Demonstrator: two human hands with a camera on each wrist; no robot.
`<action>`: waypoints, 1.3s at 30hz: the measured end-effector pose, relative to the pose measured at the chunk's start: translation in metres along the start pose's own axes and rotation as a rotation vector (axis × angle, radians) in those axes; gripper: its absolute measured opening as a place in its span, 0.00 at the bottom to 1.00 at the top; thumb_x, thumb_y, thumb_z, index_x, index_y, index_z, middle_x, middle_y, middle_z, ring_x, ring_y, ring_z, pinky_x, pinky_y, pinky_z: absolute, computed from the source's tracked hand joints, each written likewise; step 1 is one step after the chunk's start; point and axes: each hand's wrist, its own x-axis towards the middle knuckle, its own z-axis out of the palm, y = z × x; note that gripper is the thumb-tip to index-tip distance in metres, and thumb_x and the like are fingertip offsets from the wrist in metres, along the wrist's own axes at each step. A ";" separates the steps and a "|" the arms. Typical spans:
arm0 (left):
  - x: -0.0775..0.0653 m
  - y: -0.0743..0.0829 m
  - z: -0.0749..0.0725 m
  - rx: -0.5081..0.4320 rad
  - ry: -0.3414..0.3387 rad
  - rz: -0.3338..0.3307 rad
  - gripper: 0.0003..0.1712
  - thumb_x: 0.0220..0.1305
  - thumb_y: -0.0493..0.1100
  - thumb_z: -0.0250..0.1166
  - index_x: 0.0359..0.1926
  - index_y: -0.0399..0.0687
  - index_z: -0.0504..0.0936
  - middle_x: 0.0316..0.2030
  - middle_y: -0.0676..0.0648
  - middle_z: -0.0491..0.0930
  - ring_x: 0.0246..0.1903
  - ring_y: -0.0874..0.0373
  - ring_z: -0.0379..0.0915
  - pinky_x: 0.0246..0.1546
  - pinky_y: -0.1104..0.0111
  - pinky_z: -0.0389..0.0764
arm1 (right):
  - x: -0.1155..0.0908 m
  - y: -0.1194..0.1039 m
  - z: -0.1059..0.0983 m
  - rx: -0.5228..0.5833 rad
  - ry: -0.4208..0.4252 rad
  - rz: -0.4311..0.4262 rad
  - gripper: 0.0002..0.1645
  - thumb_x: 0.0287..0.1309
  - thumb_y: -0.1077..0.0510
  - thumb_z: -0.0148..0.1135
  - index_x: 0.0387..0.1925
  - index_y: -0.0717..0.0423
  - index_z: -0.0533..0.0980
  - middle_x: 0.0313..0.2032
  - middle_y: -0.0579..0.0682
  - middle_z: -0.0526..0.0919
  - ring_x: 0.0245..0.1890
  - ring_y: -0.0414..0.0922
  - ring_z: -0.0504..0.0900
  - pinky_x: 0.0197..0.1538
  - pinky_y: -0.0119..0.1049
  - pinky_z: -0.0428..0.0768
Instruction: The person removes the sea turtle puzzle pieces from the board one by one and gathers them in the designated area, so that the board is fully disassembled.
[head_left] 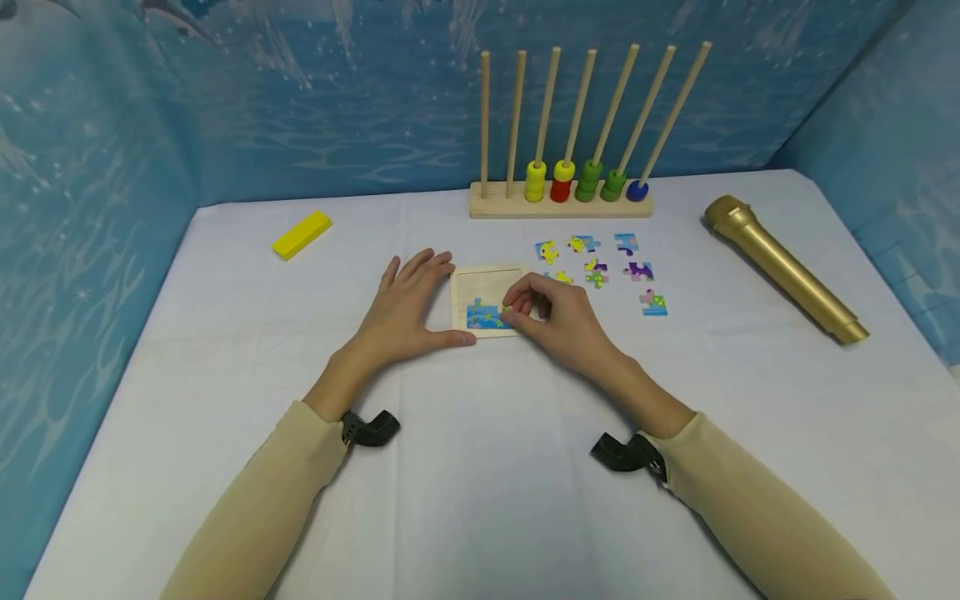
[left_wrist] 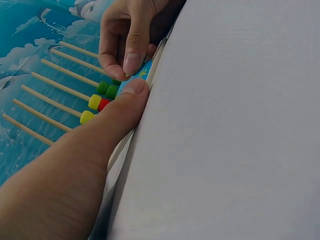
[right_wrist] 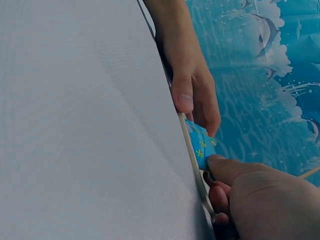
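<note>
A shallow wooden puzzle tray (head_left: 491, 275) lies on the table with joined blue puzzle pieces (head_left: 480, 316) along its near edge. My left hand (head_left: 408, 312) rests at the tray's left side, fingers spread and fairly straight, the thumb along the near rim. Over the tray's near right part, my right hand (head_left: 558, 317) pinches a puzzle piece (head_left: 507, 309) between thumb and fingertips, mostly hidden by them. In the right wrist view, the blue pieces (right_wrist: 200, 145) with yellow stars show right at that thumb tip.
Several loose puzzle pieces (head_left: 597, 272) lie right of the tray. Behind them stands a wooden bead rack (head_left: 562, 212) with upright rods and coloured beads. A gold microphone (head_left: 787, 271) lies far right, a yellow block (head_left: 302, 235) back left.
</note>
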 end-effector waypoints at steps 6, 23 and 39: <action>0.002 -0.001 0.000 0.003 -0.004 0.006 0.64 0.52 0.79 0.71 0.80 0.51 0.62 0.82 0.51 0.56 0.84 0.52 0.41 0.83 0.44 0.34 | 0.001 0.002 -0.001 0.007 0.013 0.007 0.04 0.66 0.57 0.73 0.41 0.51 0.86 0.30 0.44 0.84 0.30 0.42 0.76 0.33 0.29 0.73; 0.008 -0.003 -0.009 -0.001 -0.004 0.008 0.64 0.52 0.79 0.71 0.80 0.50 0.62 0.83 0.51 0.56 0.84 0.52 0.41 0.83 0.44 0.33 | 0.009 -0.010 -0.003 -0.028 0.149 -0.118 0.03 0.60 0.64 0.72 0.37 0.59 0.86 0.27 0.49 0.83 0.26 0.43 0.75 0.30 0.25 0.70; 0.003 -0.003 -0.004 -0.017 -0.016 0.001 0.65 0.52 0.79 0.71 0.80 0.50 0.62 0.83 0.51 0.56 0.84 0.52 0.40 0.83 0.45 0.33 | 0.005 -0.005 0.002 -0.046 0.130 -0.143 0.04 0.63 0.66 0.70 0.40 0.59 0.84 0.30 0.50 0.85 0.28 0.43 0.78 0.34 0.31 0.76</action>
